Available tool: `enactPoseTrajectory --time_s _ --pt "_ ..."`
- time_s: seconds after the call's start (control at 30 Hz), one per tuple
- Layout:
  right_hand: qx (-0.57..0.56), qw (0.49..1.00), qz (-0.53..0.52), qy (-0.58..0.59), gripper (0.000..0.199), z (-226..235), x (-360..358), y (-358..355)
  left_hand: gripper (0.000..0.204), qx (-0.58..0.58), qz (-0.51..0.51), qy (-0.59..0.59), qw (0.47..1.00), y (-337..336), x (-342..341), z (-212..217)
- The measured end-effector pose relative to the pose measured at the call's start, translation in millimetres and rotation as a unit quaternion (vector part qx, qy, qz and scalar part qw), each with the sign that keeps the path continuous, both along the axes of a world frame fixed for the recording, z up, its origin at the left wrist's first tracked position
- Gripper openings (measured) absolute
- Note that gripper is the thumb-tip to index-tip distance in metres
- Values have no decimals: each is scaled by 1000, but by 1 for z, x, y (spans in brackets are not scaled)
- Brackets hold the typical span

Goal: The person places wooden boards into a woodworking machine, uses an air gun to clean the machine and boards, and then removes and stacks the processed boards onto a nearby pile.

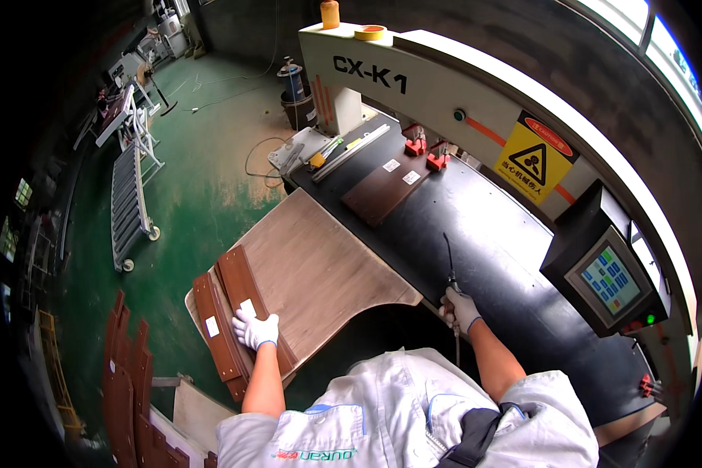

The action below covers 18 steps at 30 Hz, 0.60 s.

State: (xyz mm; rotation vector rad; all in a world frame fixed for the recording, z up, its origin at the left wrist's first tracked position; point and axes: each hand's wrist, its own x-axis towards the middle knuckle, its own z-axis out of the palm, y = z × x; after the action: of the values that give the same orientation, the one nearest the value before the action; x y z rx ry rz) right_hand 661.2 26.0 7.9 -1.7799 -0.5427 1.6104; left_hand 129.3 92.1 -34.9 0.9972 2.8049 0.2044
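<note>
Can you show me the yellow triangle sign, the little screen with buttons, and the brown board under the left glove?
Yellow warning sign (pixel 536 161): head view, black triangle's middle.
Touch screen (pixel 609 279): head view, lit panel's centre.
Brown board (pixel 238 281): head view, upper bare face.

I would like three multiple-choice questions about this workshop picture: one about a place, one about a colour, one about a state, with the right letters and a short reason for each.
1. Where does the left hand rest?
A. on the reddish-brown panels stacked on the light wooden board
B. on the touch screen
C. on the floor

2. What colour is the machine's work table?
A. white
B. black
C. yellow

3. What is the state of the right hand?
A. open and empty
B. flat on a panel
C. closed on a thin black rod-like tool

Answers:
1. A, the gloved fingers lie on the top panel of the stack.
2. B, the surface under the dark brown panel is black.
3. C, the glove wraps the tool's lower end.
</note>
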Motion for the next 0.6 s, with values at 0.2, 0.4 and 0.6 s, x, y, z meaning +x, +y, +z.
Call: enactPoseTrajectory --time_s 0.2,0.4,0.6 --pt "10 1000 15 19 48 -18 1 5 111 79 -123 75 986 19 18 -12" --pt "1 1000 19 -15 37 15 -1 9 105 111 -456 -27 883 156 168 -1" --pt "28 962 193 -192 52 13 -19 -15 123 -15 -592 57 804 286 291 34"
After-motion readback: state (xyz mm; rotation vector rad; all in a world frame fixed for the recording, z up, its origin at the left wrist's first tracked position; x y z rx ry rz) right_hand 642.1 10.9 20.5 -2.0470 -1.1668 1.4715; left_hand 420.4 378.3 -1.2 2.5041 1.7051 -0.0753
